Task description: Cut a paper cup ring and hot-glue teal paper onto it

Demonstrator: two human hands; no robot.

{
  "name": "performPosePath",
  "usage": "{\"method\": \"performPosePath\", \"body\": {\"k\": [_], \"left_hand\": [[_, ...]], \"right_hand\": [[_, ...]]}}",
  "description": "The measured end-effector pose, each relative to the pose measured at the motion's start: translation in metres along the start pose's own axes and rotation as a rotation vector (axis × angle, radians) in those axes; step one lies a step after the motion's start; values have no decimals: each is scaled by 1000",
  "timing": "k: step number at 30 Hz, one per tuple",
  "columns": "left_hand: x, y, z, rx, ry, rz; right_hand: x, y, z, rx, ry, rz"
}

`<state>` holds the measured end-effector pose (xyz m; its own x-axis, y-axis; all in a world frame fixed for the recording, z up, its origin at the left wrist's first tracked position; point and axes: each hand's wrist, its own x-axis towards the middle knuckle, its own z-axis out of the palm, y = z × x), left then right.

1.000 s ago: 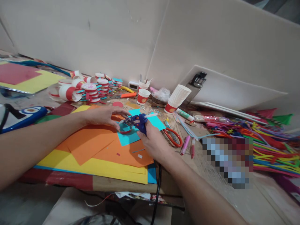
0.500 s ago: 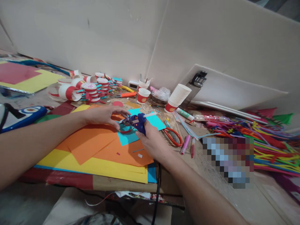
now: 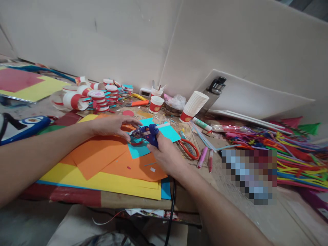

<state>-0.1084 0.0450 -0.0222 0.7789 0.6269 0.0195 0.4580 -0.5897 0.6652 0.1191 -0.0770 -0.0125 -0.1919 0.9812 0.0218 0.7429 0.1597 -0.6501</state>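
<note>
My right hand (image 3: 167, 155) grips a blue hot glue gun (image 3: 148, 132) with a white glue stick poking out of its back and a black cord running down off the table edge. Its nozzle points left at a red paper ring (image 3: 137, 141) lying on a cyan paper sheet (image 3: 143, 148). My left hand (image 3: 112, 125) rests palm down on the ring's left side, fingertips pressing it onto the sheet. Under them lie orange sheets (image 3: 102, 153) on a yellow sheet (image 3: 84, 179).
Red-handled scissors (image 3: 189, 148) and pink pens (image 3: 202, 158) lie right of my right hand. A stack of paper cups (image 3: 194, 106), a red cup (image 3: 155, 104) and cut red-white cup pieces (image 3: 84, 97) stand behind. Coloured pipe cleaners (image 3: 289, 153) fill the right.
The glue gun and my right hand have shifted slightly left and away; my left hand stays on the ring.
</note>
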Motion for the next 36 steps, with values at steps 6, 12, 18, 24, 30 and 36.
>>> {"method": "performPosePath", "body": {"k": [6, 12, 18, 24, 30, 36], "left_hand": [[0, 2, -1, 14, -8, -17], [0, 0, 1, -45, 0, 7], [0, 0, 1, -67, -8, 11], [-1, -2, 3, -122, -5, -3], [0, -3, 3, -130, -17, 17], [0, -4, 2, -116, -13, 35]], "right_hand": [[-2, 0, -6, 11, -30, 24], [-4, -3, -10, 62, -49, 44], [2, -1, -5, 71, -14, 47], [4, 1, -1, 78, 32, 43], [2, 0, -1, 17, 63, 58], [-6, -7, -5, -44, 81, 56]]}}
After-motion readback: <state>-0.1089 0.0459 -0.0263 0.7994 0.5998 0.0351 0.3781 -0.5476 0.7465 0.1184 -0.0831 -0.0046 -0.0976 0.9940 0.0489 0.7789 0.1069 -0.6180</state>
